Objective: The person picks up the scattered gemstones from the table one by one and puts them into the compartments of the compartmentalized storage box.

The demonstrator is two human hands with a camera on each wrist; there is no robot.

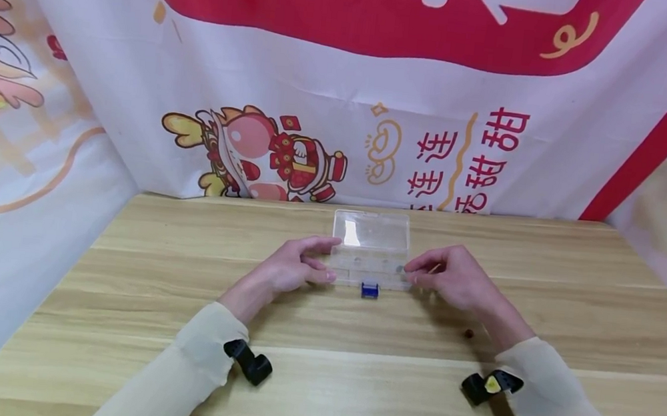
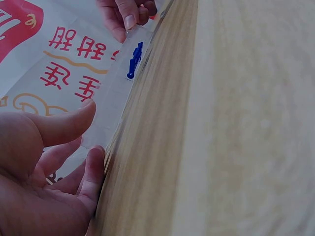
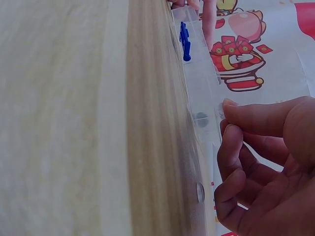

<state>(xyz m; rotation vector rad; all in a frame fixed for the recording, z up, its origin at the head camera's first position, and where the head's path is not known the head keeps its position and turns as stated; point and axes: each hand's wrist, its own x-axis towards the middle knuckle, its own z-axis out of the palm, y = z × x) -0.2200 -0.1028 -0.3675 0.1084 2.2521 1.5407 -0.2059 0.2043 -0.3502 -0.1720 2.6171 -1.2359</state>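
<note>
A clear plastic box (image 1: 363, 278) sits near the far edge of a wood-grain counter (image 1: 315, 394), its transparent lid (image 1: 382, 231) open at twelve o'clock. A blue clasp (image 1: 370, 290) stands out against the box's front wall at six o'clock, and a grey disc (image 3: 201, 119) shows in the compartment toward three o'clock. At nine o'clock, the left hand (image 1: 294, 264) grips the box's end, thumb at the front corner and forefinger toward the back. At three o'clock, the right hand (image 1: 450, 276) pinches the opposite end between thumb and forefinger, its other fingers curled. A small dark object (image 1: 469, 333), too tiny to identify, lies at four o'clock, beside the right forearm. Cream sleeves reach in from seven and five o'clock, each with a black wrist device, the left (image 1: 249, 362) and the right (image 1: 488, 385). Beyond the counter hangs a white-and-red fabric backdrop (image 1: 335, 67), printed with a cartoon figure (image 1: 254, 150) at eleven o'clock and red Chinese characters (image 1: 482, 162) at one o'clock.
</note>
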